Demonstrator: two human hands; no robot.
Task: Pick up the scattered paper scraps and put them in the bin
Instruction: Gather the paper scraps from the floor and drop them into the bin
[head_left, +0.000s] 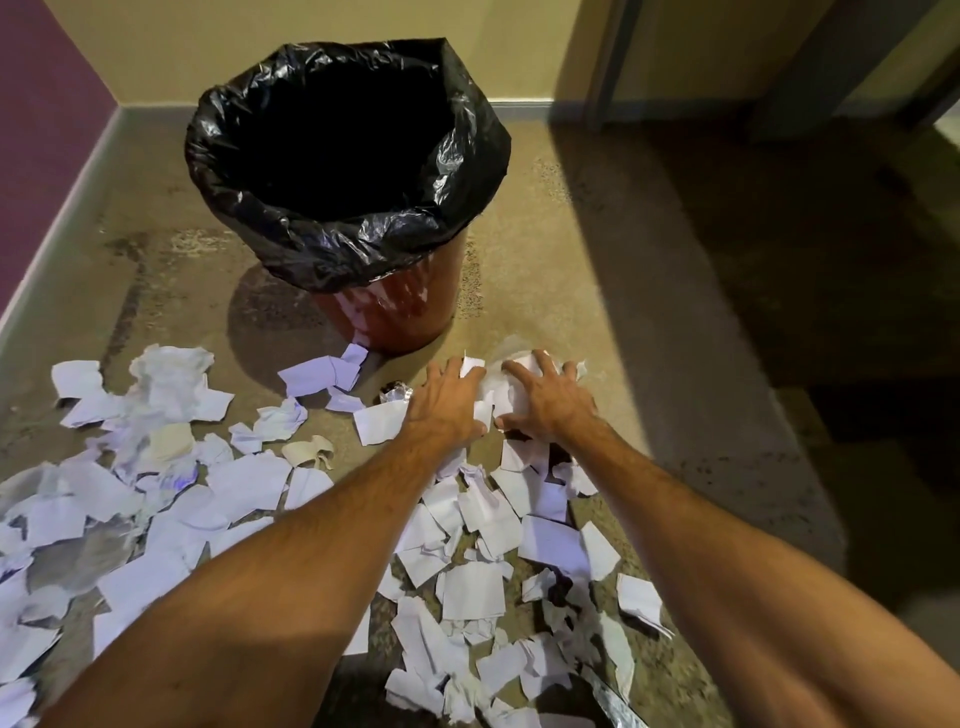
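Left hand (448, 400) and right hand (551, 406), fingers spread, press onto paper scraps (489, 388) they mostly hide; bin (400, 317) interior unreadably dark.

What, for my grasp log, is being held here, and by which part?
Nothing is lifted: the left hand and right hand, fingers spread, press a clump of paper scraps between them from its two sides, on the floor.

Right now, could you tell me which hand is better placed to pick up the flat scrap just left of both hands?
Left: the left hand lies beside that flat scrap; the right hand sits beyond it.
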